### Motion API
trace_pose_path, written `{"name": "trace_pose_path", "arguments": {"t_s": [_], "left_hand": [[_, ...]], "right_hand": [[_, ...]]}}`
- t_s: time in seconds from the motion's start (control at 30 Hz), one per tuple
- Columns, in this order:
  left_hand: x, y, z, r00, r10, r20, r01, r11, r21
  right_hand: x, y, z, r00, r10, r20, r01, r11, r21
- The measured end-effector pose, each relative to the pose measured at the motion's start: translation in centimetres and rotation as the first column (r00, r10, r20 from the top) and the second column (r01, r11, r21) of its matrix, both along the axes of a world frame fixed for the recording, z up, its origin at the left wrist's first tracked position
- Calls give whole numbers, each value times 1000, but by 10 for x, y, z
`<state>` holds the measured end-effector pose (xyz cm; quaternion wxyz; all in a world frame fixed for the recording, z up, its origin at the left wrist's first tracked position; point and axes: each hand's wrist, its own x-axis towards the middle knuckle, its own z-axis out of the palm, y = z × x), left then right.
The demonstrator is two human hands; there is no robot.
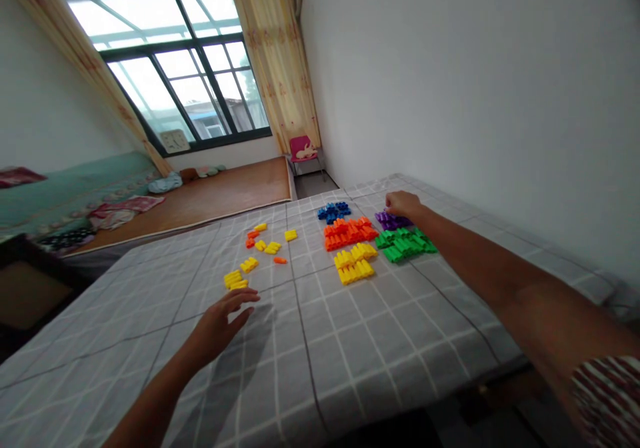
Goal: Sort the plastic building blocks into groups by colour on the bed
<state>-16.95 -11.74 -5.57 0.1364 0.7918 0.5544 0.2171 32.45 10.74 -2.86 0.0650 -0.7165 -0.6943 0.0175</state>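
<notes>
Five colour groups of small plastic pieces observed; right hand (401, 203) at purple pieces (393, 220), grip unclear; left hand's (227, 318) fingers spread

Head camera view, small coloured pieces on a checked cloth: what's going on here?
A person's right hand is at the purple pieces, its grip unclear. The left hand hovers or rests, open, beside scattered yellow pieces; a few orange ones lie loose nearby. Blue, orange, yellow and green groups sit near the purple one.
</notes>
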Motion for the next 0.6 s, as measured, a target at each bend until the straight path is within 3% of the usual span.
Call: {"name": "trace_pose_path", "arguments": {"t_s": [0.17, 0.37, 0.5, 0.6], "left_hand": [[-18, -15, -7, 999, 50, 8, -50, 998, -45], [-57, -23, -12, 992, 123, 29, -122, 992, -38], [-79, -24, -10, 972, 235, -23, -236, 969, -75], [-83, -20, -13, 952, 274, -135, -290, 950, -115]], "right_hand": [[-4, 0, 4, 992, -39, 123, 45, 998, -45], [-12, -11, 32, 992, -13, 122, 8, 999, 43], [-56, -30, 41, 976, 188, 110, -196, 978, 71], [-112, -52, 33, 885, 458, 87, -463, 886, 43]]}}
